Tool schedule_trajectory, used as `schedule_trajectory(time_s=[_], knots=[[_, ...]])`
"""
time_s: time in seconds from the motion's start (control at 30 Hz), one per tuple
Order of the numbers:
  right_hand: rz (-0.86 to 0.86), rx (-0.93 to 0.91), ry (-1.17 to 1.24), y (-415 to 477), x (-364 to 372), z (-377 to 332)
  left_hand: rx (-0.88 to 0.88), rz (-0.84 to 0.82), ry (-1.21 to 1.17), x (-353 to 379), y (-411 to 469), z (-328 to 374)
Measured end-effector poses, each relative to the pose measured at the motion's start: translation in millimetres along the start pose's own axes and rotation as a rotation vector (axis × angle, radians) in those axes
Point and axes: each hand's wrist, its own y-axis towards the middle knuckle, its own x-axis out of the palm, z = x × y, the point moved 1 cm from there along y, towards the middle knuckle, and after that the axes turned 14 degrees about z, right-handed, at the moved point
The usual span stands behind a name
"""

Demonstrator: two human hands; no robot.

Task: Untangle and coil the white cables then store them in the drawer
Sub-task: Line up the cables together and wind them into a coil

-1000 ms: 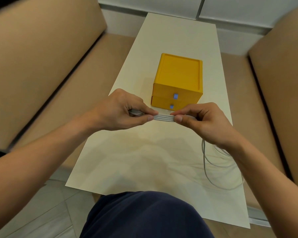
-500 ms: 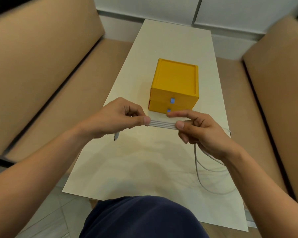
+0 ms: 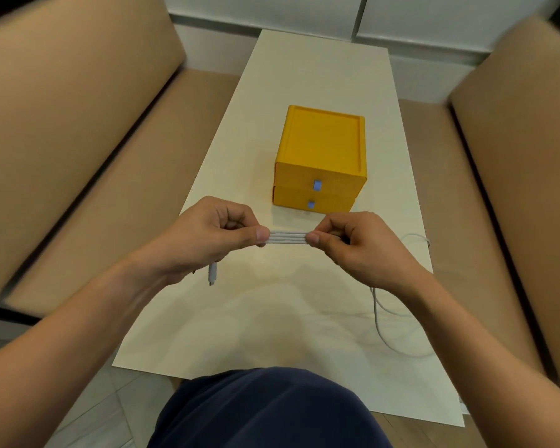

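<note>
A flat bundle of white cable (image 3: 286, 238) is held stretched between two hands. One end is pinched by the left hand (image 3: 214, 234) and the other end by the right hand (image 3: 353, 247). A plug end (image 3: 212, 274) is seen hanging at 6 o'clock from the left hand. Loose cable (image 3: 382, 321) is spread on the table (image 3: 304, 76) at 5 o'clock from the right hand, so the coiling is judged only partly done. The yellow drawer box (image 3: 320, 163) is found at 12 o'clock from the hands. Both drawers are seen closed. Nothing has been put away yet, it is thought.
</note>
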Motion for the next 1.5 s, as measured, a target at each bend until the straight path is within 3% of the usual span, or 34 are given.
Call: schedule_trajectory(time_s=[0.13, 0.27, 0.43, 0.67, 0.83, 1.07, 1.2, 1.4, 1.5], knots=[[-0.116, 0.028, 0.077, -3.2, 3.1, 0.0, 0.062, 0.108, 0.264, 0.6, 9.3, -16.0], [-0.006, 0.059, -0.082, 7.4, 16.6, 17.5, 0.228, 0.06, 0.339, 9.1, 7.5, -14.1], [0.03, 0.01, -0.14, 8.3, 28.8, 15.1, 0.173, 0.091, 0.355, 1.5, 21.0, -30.9], [0.026, -0.011, -0.08, 13.3, 27.6, 11.7, 0.098, -0.217, 0.514, 8.4, 29.9, -29.9], [0.032, -0.021, -0.096, 12.9, 26.7, 9.7, 0.194, -0.22, 0.352, 25.7, 34.1, -25.5], [0.031, -0.004, -0.101, 11.6, 25.9, 11.6, 0.039, -0.27, 0.118, 35.6, 29.4, -25.5], [-0.012, -0.009, -0.083, 11.4, 25.9, 11.5, 0.034, -0.243, 0.158, 36.8, 29.4, -20.1], [-0.171, 0.179, 0.337, 5.4, 5.7, 15.3, 0.125, -0.15, 0.254, 27.7, 32.2, -3.4], [-0.156, 0.198, 0.317, 5.3, -1.1, 17.6, 0.139, -0.142, 0.297, 27.4, 32.7, 2.7]])
